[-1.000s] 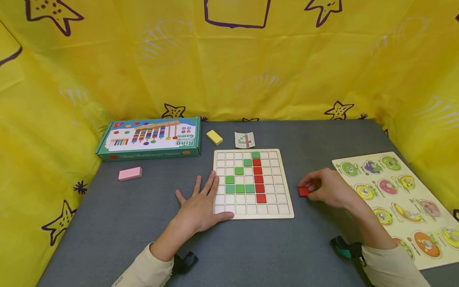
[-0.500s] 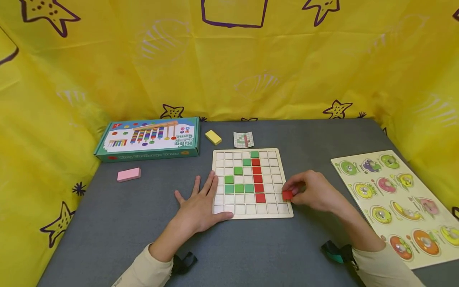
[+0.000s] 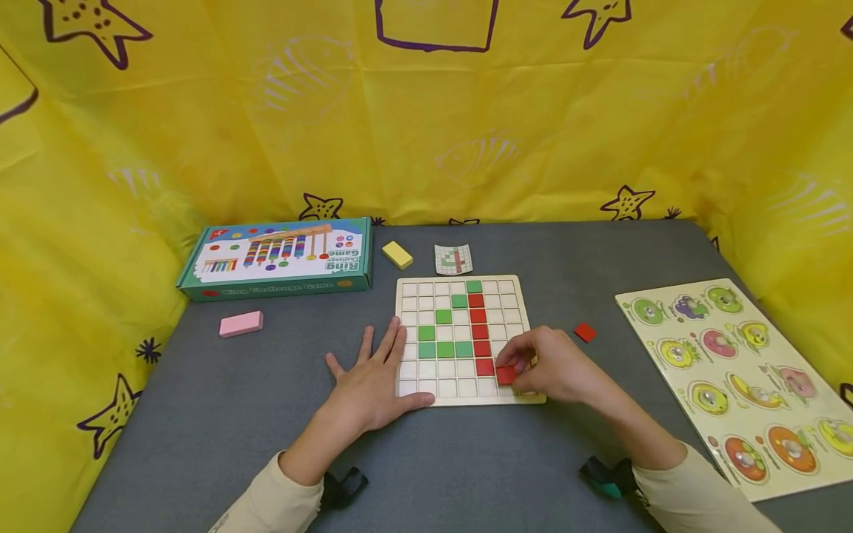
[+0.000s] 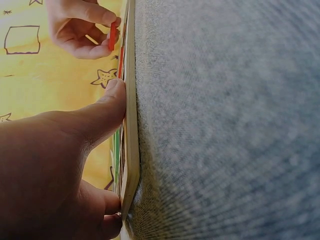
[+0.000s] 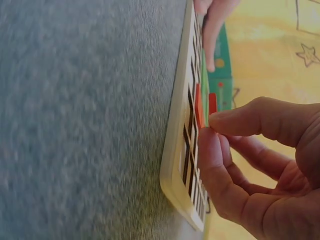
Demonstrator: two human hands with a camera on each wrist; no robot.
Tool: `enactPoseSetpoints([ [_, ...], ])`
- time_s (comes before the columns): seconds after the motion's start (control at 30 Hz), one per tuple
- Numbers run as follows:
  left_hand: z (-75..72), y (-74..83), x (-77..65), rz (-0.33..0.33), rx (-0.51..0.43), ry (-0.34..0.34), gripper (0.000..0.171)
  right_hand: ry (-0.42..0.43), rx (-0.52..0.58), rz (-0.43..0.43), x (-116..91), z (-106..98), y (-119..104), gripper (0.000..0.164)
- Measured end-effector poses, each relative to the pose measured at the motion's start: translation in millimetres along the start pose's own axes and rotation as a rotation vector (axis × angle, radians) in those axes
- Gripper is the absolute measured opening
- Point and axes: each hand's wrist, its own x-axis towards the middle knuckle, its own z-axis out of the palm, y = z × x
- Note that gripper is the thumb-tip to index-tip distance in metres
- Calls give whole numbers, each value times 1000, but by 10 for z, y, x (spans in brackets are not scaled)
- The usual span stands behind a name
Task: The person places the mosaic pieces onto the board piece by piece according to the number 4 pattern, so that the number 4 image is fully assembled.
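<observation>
In the head view a wooden grid board (image 3: 440, 386) lies mid-table, with green and red square tiles set in some of its cells. My right hand (image 3: 549, 364) pinches a red square tile (image 3: 506, 375) between thumb and fingers, just above the board's lower right cells. The right wrist view shows that red tile (image 5: 212, 103) raised off the board. At the board's left edge my left hand (image 3: 369, 389) lies with fingers spread, its thumb on the lower rim. Another red tile (image 3: 586, 332) lies loose on the table, right of the board.
A small pattern card (image 3: 453, 260) and a yellow block (image 3: 397, 255) lie behind the board. A game box (image 3: 276, 259) and a pink block (image 3: 241, 324) are at left. On the right is a fruit picture board (image 3: 740, 385).
My right hand has carried the red tile leftward from beside the board to over its lower right cells. The loose red tile on the table has come into sight. My left hand stays put.
</observation>
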Motion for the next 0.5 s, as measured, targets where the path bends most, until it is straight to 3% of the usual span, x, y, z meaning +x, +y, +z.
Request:
enactPoseSetpoints([
  [0.5, 7, -6, 12, -7, 11, -2, 115, -79, 30, -31, 57, 159, -100, 28],
])
